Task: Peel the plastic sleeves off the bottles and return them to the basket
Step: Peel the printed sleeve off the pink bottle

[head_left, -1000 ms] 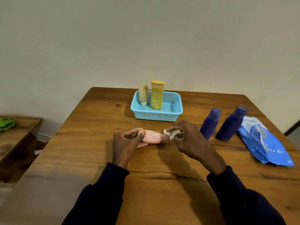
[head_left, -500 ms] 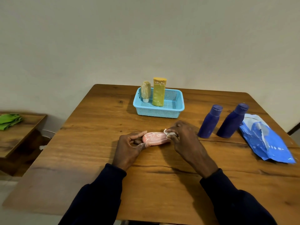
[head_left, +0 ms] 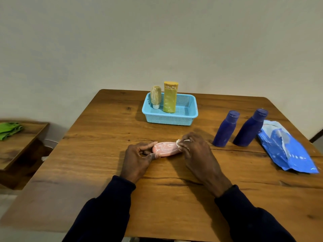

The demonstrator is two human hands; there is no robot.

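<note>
A plain pale wall stands behind a wooden tabletop. At the far side of the tabletop there is a light blue mesh basket. In the basket stand two bottles. A tall yellow bottle is upright near the middle, and a small beige bottle stands on its white cap at the left end.

In front of the basket, nearer to the person, a pink bottle lies on its side. I cannot tell if it touches the wood or is held just above it. White wrinkled lines run over its surface. The left hand holds its left end, with thumb and fingers curled and closed on it. The right hand is at the right end. Its fingers are bent together and pinch a whitish, crumpled bunch of plastic sleeve at that end. Both arms wear dark sleeves.

To the right of the basket and a little nearer, two dark blue bottles stand side by side but apart. Further right from the basket, just beside the second blue bottle, lies a crumpled blue plastic wrapper.

Far to the left of the basket, off the tabletop, there is a lower wooden side table with a green cloth on it.
</note>
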